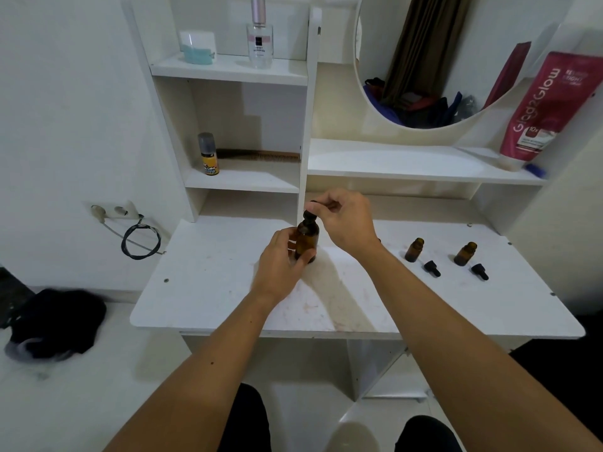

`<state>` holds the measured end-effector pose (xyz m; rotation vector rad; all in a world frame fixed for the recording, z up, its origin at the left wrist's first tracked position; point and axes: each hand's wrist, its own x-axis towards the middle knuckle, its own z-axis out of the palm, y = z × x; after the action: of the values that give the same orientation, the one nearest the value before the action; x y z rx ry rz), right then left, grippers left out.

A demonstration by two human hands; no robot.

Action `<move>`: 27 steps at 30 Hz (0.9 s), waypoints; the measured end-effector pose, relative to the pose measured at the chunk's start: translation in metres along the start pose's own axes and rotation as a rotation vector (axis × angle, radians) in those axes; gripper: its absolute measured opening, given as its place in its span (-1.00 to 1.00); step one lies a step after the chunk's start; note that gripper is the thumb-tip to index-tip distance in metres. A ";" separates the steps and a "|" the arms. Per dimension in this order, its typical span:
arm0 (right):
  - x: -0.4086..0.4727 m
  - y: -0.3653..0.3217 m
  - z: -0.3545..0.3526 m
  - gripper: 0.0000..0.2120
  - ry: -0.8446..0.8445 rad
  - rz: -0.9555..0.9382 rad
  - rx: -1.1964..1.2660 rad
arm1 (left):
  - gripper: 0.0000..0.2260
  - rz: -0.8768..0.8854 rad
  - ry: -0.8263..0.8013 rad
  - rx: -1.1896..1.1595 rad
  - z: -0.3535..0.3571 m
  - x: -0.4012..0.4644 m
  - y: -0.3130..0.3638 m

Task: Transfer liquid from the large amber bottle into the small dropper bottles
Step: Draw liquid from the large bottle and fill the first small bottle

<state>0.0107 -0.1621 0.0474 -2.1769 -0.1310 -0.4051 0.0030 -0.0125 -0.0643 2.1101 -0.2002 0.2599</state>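
While your left hand [280, 259] wraps round the big amber bottle [306, 240], standing mid-table [202, 288], your right hand [346, 220] pinches its black dropper top [310, 213]. Two small bottles [415, 250] stand open to the right w/ black caps [432, 268] lying just in front.

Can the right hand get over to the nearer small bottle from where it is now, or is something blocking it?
Probably yes. The right hand is busy pinching the dropper cap on the large bottle, but the bare table lies between it and the open small bottle, with nothing standing in the way.
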 end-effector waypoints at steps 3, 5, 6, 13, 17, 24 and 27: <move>-0.001 0.001 0.002 -0.94 0.004 -0.012 -0.019 | -0.52 -0.010 -0.004 0.014 0.000 0.000 0.000; -0.003 0.000 0.002 -0.93 0.003 -0.020 -0.027 | -0.52 -0.010 -0.006 0.021 0.000 0.000 0.002; -0.004 -0.001 0.001 -0.91 -0.005 -0.025 -0.028 | -0.52 -0.009 -0.006 0.026 0.000 0.000 0.002; -0.007 -0.014 -0.012 -0.87 -0.019 -0.050 0.020 | -0.51 -0.014 -0.009 0.050 -0.002 -0.002 0.005; -0.008 -0.028 -0.031 -0.85 0.077 -0.107 0.095 | -0.49 -0.027 -0.005 0.073 -0.002 -0.004 0.009; -0.013 -0.031 -0.062 -0.82 0.254 -0.152 0.165 | -0.42 -0.079 0.063 -0.013 -0.002 -0.013 0.014; -0.023 -0.022 -0.073 -0.82 0.255 -0.149 0.158 | -0.45 -0.094 0.147 -0.033 0.001 -0.025 0.022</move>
<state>-0.0337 -0.2061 0.0961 -1.9480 -0.1779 -0.7287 -0.0268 -0.0240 -0.0536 2.0519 -0.0180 0.3513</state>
